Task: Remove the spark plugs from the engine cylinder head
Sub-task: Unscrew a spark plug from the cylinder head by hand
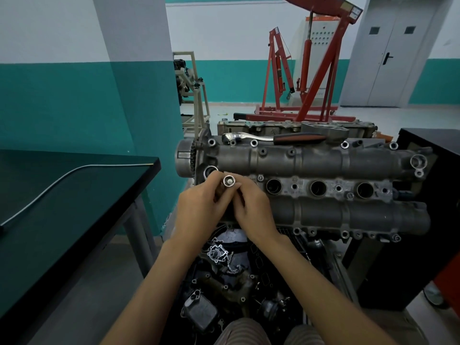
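Meanwhile, a metal socket [229, 181] is pinched between the curled fingers of both hands, the left hand [199, 210] at its 8 o'clock side and the right hand [251, 207] at its 4 o'clock side, directly over the leftmost plug well of the cylinder head [323, 170]. The socket's open end is turned up toward the camera, so its long axis is judged to run nearly straight down into the well beneath; whether a spark plug is seated inside cannot be told. Three further plug wells [318, 188] are seen in a row toward 3 o'clock from the hands, the right hand being the nearer to them. A ratchet [273, 138] is left lying on the head's far edge, toward 1 o'clock. A dark table [74, 180] stands at 9 o'clock, and loose engine parts [219, 255] are piled below at 6 o'clock.
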